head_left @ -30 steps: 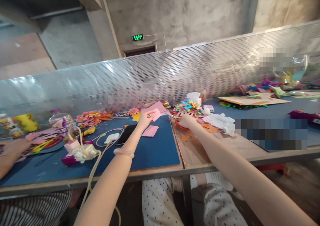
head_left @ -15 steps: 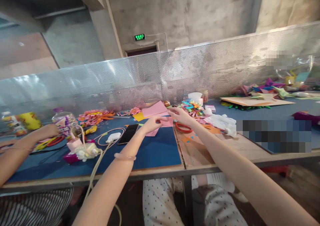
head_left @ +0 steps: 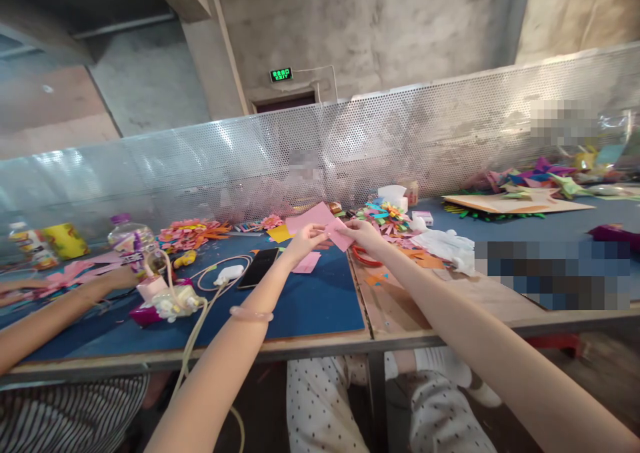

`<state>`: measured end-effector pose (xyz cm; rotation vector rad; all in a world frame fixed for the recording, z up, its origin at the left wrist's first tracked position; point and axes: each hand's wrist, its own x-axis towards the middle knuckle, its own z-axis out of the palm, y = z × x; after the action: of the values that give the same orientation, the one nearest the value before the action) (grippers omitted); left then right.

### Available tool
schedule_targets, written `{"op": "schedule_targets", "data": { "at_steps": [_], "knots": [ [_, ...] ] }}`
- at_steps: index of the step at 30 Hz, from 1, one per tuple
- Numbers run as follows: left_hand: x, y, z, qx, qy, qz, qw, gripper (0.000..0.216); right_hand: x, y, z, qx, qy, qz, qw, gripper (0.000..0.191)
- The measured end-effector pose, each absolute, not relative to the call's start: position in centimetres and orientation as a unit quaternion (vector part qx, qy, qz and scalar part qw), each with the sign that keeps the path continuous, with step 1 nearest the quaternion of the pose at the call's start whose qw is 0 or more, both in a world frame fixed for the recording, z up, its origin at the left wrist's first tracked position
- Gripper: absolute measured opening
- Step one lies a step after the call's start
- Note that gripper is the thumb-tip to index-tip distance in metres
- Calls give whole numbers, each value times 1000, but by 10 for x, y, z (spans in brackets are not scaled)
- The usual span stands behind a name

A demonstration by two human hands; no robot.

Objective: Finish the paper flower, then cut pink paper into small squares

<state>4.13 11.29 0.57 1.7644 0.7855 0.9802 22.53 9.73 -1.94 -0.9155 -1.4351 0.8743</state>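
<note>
A small square of pink paper (head_left: 341, 235) is held up between my two hands above the blue table mat. My left hand (head_left: 306, 241) pinches its left corner, and my right hand (head_left: 366, 237) grips its upper right side. Under my left hand another piece of pink paper (head_left: 306, 263) lies on the mat. Behind the hands rests a larger pink sheet (head_left: 311, 217), with a yellow sheet (head_left: 281, 233) beside it. Red-handled scissors (head_left: 364, 257) lie below my right wrist, partly hidden.
A black phone (head_left: 259, 268), white charger (head_left: 229, 275) and cables lie to the left. White gloves (head_left: 444, 245) and paper scraps lie to the right. A co-worker's arm (head_left: 85, 299) reaches in at far left. A perforated metal screen (head_left: 250, 159) stands behind the table.
My right hand has come to the small pink paper and taken hold of it. The paper is turned and lifted slightly. At far left, the co-worker now has pink paper strips near the hands.
</note>
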Motion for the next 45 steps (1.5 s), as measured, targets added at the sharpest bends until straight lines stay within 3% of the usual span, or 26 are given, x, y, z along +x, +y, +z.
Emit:
{"op": "schedule_targets", "data": {
  "at_steps": [15,30,45],
  "knots": [
    [50,93,17,700,380,436,420,18,217,99,-22,-339,-572,441,602,30],
    [50,96,16,694,385,450,410,21,218,107,-27,-374,-619,354,594,36],
    [49,95,16,692,392,447,409,22,218,107,-28,-389,-618,349,587,36]
  ]
}}
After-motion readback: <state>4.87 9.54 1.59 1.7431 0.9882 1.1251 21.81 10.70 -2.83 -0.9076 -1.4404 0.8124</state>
